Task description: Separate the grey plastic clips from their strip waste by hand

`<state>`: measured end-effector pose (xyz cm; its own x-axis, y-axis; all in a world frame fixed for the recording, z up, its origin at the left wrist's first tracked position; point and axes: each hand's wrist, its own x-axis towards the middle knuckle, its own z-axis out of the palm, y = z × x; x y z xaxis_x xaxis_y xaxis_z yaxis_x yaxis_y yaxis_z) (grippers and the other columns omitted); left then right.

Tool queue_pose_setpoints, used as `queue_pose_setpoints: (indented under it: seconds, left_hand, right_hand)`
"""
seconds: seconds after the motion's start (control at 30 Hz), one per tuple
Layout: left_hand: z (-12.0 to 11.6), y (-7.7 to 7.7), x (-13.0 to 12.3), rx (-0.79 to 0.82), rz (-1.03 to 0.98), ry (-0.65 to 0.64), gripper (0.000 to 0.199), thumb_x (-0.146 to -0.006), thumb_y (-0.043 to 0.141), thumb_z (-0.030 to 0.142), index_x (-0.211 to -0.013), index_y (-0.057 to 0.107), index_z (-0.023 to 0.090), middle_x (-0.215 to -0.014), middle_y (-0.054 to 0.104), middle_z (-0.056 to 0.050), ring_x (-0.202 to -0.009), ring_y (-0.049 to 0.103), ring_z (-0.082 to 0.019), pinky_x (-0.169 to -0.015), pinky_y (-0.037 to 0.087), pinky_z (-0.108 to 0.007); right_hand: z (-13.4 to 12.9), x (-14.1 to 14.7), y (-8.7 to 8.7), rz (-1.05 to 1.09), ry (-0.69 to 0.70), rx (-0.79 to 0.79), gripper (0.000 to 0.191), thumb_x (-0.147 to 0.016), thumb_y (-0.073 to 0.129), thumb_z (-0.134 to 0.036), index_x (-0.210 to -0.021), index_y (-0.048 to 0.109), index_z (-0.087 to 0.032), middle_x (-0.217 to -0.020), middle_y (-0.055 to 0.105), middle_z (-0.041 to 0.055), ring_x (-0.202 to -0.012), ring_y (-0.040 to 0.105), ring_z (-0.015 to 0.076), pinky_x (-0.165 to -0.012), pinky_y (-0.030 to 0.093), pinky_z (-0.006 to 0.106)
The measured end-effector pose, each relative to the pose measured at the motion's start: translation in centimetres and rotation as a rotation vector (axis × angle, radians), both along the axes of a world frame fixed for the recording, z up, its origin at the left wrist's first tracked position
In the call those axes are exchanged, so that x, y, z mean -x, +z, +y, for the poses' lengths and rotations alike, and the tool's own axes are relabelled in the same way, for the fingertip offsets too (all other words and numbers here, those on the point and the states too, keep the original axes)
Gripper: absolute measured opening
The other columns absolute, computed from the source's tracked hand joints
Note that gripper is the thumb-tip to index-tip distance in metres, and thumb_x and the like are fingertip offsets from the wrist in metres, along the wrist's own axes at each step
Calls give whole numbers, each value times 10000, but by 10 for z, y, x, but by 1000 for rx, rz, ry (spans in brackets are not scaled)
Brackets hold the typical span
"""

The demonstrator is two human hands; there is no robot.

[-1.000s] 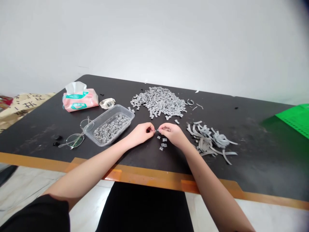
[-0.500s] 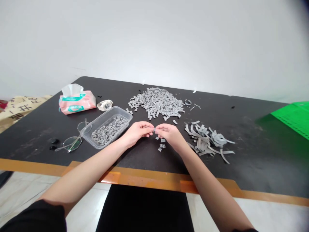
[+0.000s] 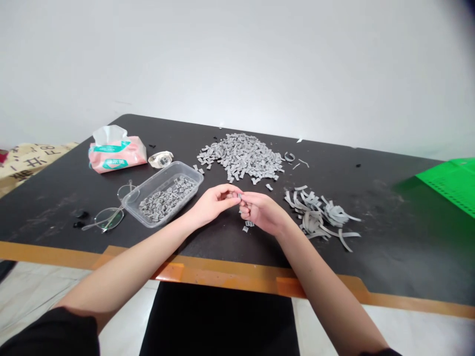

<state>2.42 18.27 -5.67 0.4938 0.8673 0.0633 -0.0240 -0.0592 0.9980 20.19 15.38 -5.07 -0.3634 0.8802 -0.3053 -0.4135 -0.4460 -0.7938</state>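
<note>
The pink tissue pack [image 3: 118, 154] carries teal labels with pale lettering too blurred to read; the pale cloth [image 3: 35, 160] at the far left bears large dark characters, one shaped like 井, the rest unclear; the surface is a black table [image 3: 393, 202], scuffed in places, its near edge banded with orange-brown tape [image 3: 230, 274]; behind it stands a plain pale wall [image 3: 237, 59], and below shows a light, veined floor [image 3: 124, 316]. On the table a clear tub [image 3: 130, 210] holds many small grey clips [image 3: 163, 201], with glasses [image 3: 109, 219] just beside it and a white watch [image 3: 161, 159] near its far end; a heap of grey tabs [image 3: 243, 155] lies beyond the hands, a tangle of grey strips [image 3: 315, 215] to their right, and a green sheet [image 3: 452, 183] at the far right. The small piece [image 3: 240, 196] is at the fingertips, between the two hands and above the table; the left hand [image 3: 217, 203] has its thumb and forefinger nearly closed at it, and the right hand [image 3: 261, 210] pinches at its other side, remaining fingers curled; the fingers hide most of it, so its exact seat in each pinch cannot be told; a few loose clips [image 3: 246, 228] lie on the table just below the right hand.
</note>
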Motion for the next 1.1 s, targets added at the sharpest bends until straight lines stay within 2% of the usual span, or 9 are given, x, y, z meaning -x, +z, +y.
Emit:
queue_pose_setpoints:
  seconds: [0.23, 0.33, 0.47, 0.63, 0.77, 0.87, 1.1]
  left_hand:
    - [-3, 0, 0, -133, 145, 195, 216, -804, 704, 366, -850, 676, 157, -796, 696, -18, -756, 623, -159, -775, 488, -306]
    - [-3, 0, -1, -144, 129, 225, 205, -805, 700, 363, -815, 646, 166, -788, 694, -10, -758, 630, -156, -767, 495, -294]
    - [-3, -2, -3, -82, 98, 222, 198, -837, 667, 360, -827, 640, 164, -796, 717, -19, -796, 666, -165, -821, 516, -306]
    - [-8, -7, -6, -136, 105, 215, 182, -872, 629, 337, -905, 666, 162, -930, 744, -58, -887, 689, -188, -882, 529, -335]
    - [-12, -7, -5, -350, 175, 195, 122, -900, 594, 262, -886, 676, 173, -1085, 746, -88, -1006, 690, -203, -966, 516, -360]
    - [-12, -6, -4, -522, 259, 167, 105, -911, 587, 228, -857, 666, 186, -1084, 749, -74, -1015, 689, -196, -971, 513, -355]
    - [-13, -8, -2, -650, 383, 175, 119, -952, 542, 234, -964, 654, 195, -1053, 717, -69, -1011, 662, -191, -956, 510, -346]
  right_hand:
    - [3, 2, -4, -156, -144, -83, 353, -566, 900, -369, -723, 687, -136, -652, 575, -18, -583, 469, 84, -558, 349, 239]
    - [4, 1, -7, -185, -177, -113, 312, -589, 865, -364, -721, 677, -152, -645, 577, -18, -578, 463, 89, -559, 348, 250]
    - [5, 2, -10, -310, -207, -158, 223, -635, 792, -351, -684, 670, -171, -600, 562, -25, -546, 450, 95, -547, 337, 260]
    - [4, 6, -12, -459, -255, -173, 194, -663, 743, -344, -632, 642, -182, -579, 568, -18, -502, 422, 92, -515, 304, 265]
    - [4, 3, -14, -409, -218, -168, 183, -689, 716, -336, -632, 633, -183, -560, 547, -19, -516, 436, 100, -521, 307, 262]
    - [5, 2, -14, -335, -175, -165, 166, -686, 711, -317, -639, 639, -175, -577, 550, -19, -527, 444, 95, -524, 311, 256]
    - [1, 8, -6, -148, -124, -32, 210, -640, 768, -307, -700, 639, -152, -619, 536, -29, -532, 405, 72, -498, 316, 231]
